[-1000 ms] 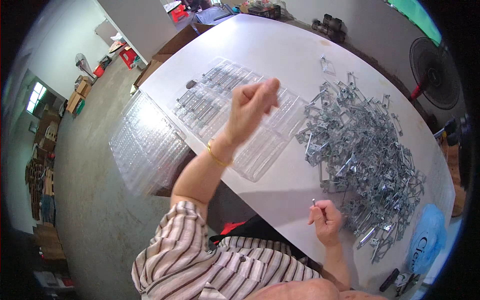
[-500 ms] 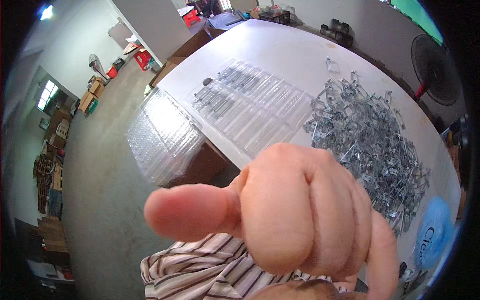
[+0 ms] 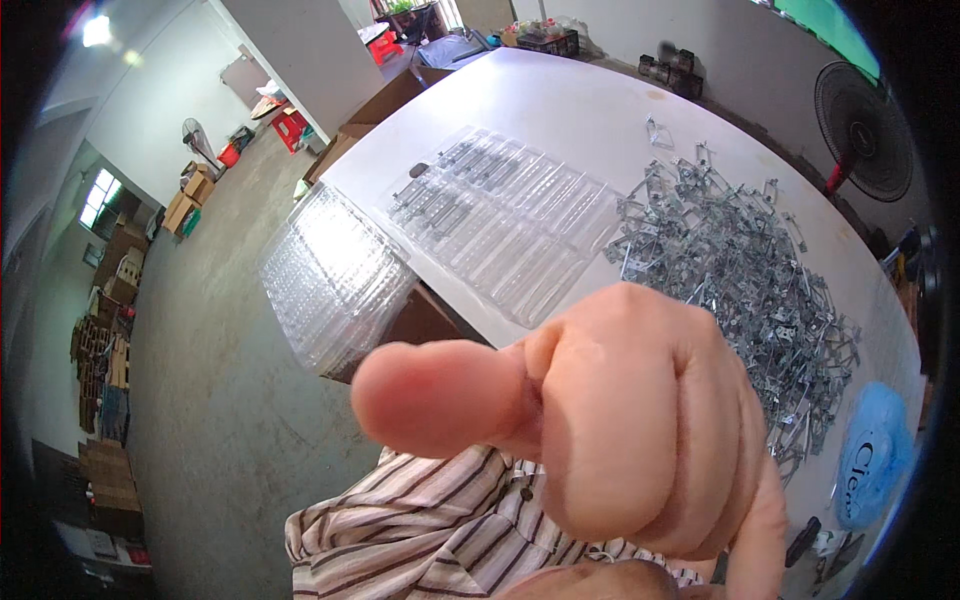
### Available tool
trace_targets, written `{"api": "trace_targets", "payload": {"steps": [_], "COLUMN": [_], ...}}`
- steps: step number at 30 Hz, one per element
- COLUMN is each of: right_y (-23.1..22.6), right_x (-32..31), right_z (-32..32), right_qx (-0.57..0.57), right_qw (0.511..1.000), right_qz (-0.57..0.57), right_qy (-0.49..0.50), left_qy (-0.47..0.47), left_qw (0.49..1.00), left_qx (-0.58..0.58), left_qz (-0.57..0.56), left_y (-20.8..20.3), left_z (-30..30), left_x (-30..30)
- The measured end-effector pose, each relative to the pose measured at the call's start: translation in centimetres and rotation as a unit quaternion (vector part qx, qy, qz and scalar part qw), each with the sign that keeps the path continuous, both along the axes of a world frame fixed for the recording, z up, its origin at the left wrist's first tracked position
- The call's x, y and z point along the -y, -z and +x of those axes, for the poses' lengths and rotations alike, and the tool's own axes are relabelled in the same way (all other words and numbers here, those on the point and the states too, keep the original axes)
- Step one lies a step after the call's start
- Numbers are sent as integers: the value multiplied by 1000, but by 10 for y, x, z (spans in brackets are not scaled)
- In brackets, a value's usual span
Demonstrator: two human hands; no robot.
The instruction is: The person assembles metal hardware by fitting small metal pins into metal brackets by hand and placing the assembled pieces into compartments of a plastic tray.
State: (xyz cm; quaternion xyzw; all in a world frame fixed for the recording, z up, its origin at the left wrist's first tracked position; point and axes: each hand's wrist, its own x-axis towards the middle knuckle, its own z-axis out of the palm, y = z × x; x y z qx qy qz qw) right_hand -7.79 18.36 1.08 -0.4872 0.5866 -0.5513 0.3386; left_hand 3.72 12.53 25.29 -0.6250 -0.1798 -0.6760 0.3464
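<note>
My right hand (image 3: 640, 420) is raised close in front of me as a fist. Its fingers are curled in, and the thumb sticks out to the left. Nothing shows in it, and it touches nothing that I can see. My left hand is not in view. Beyond the fist, a clear plastic tray (image 3: 530, 255) with long slots lies on the white table (image 3: 560, 90); slim metal parts (image 3: 440, 205) fill some slots on its far left side. To the right spreads a large heap of small metal brackets (image 3: 740, 270).
Stacked clear trays (image 3: 335, 280) rest on a brown carton at the table's left edge. A blue plastic packet (image 3: 875, 450) and dark-handled tools (image 3: 805, 540) lie at the near right. A black fan (image 3: 862, 130) stands beyond the right edge. Cartons (image 3: 185, 205) sit on the floor at left.
My fist has shifted to the right in the picture, thumb still out. The view has tilted slightly; the trays and brackets lie as before.
</note>
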Motion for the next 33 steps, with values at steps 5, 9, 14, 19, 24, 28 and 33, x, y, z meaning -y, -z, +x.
{"api": "trace_targets", "payload": {"steps": [5,9,14,19,24,28,33], "right_y": [13,14,16,7,10,-3,19], "right_x": [1,0,0,-7,1,-3,7], "right_z": [-1,-4,-1,-8,1,-3,5], "right_qx": [38,34,39,-15,2,23,14], "right_qw": [999,999,999,999,1000,998,999], "right_qz": [-8,-5,1,24,8,48,45], "right_qy": [0,-4,0,41,26,35,5], "left_qy": [14,12,-5,10,-20,0,-37], "left_qw": [1000,1000,999,997,993,992,990], "left_qx": [7,-3,16,18,38,27,38], "left_qz": [-12,-24,45,79,108,120,128], "left_y": [2,4,4,8,11,10,10], "left_z": [-4,-8,-6,-10,-3,-9,-6], "left_x": [2,7,-4,-10,-15,-15,-16]}}
